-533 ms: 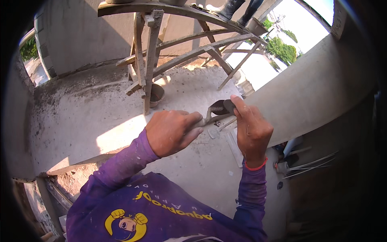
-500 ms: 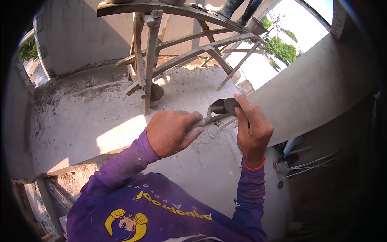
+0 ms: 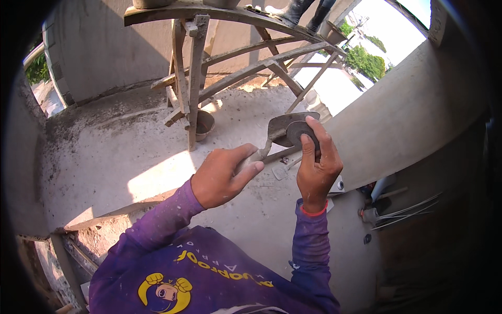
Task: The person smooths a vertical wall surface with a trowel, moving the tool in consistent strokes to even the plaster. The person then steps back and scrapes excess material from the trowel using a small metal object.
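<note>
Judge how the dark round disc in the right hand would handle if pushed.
The dark disc is probably stiff: no bend shows where the right hand grips it. Its round outline suggests it might roll on edge. Its dull surface is probably not slippery.

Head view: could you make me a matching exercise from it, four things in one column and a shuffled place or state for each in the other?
Things
1. trowel
2. round disc
3. wristband
4. dark boots

Places and states
A. red-orange, around the wrist of the right hand
B. up on the wooden scaffold
C. gripped by its handle in the left hand
D. dark grey, held in the right hand

Right pairs
1-C, 2-D, 3-A, 4-B
</note>
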Motion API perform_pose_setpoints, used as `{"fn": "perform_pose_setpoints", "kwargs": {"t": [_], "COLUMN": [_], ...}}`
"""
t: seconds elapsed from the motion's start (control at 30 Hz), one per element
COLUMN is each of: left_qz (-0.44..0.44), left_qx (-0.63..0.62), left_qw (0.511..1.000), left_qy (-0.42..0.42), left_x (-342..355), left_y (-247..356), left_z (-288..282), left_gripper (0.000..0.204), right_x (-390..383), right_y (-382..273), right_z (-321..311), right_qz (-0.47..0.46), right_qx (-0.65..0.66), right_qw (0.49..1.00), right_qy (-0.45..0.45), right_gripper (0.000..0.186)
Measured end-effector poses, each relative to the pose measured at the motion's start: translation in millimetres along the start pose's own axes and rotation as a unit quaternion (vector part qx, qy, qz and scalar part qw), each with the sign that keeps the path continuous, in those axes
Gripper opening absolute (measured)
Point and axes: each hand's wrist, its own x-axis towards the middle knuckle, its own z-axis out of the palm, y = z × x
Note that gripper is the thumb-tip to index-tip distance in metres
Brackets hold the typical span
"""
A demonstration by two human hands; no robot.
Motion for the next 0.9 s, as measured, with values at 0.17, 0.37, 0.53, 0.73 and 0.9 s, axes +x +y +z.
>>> {"fn": "perform_pose_setpoints", "kwargs": {"t": [0.17,0.37,0.53,0.73,0.9], "left_qz": [-0.097,-0.148,-0.084,0.006,0.056], "left_qx": [-0.138,-0.236,-0.151,0.013,0.039], "left_qw": [0.984,0.960,0.985,0.999,0.995], "left_qy": [-0.052,-0.041,-0.019,0.045,0.079], "left_x": [3.4,3.7,3.9,3.2,4.1], "left_y": [2.7,5.0,-6.8,-4.2,-8.3], "left_z": [-5.0,1.4,8.4,9.9,12.9], "left_gripper": [0.034,0.035,0.033,0.029,0.027], "right_x": [0.7,3.5,5.5,9.7,-11.7], "right_y": [-5.3,-11.8,-11.2,-12.6,-23.3], "right_z": [0.9,4.3,11.1,8.6,7.0], "right_qz": [-0.014,-0.005,-0.001,-0.034,-0.159], "right_qx": [0.004,-0.035,-0.008,-0.003,-0.114], "right_qw": [0.999,0.999,1.000,0.999,0.979], "right_qy": [-0.030,-0.039,-0.003,0.004,-0.059], "right_gripper": [0.032,0.032,0.038,0.031,0.042]}}
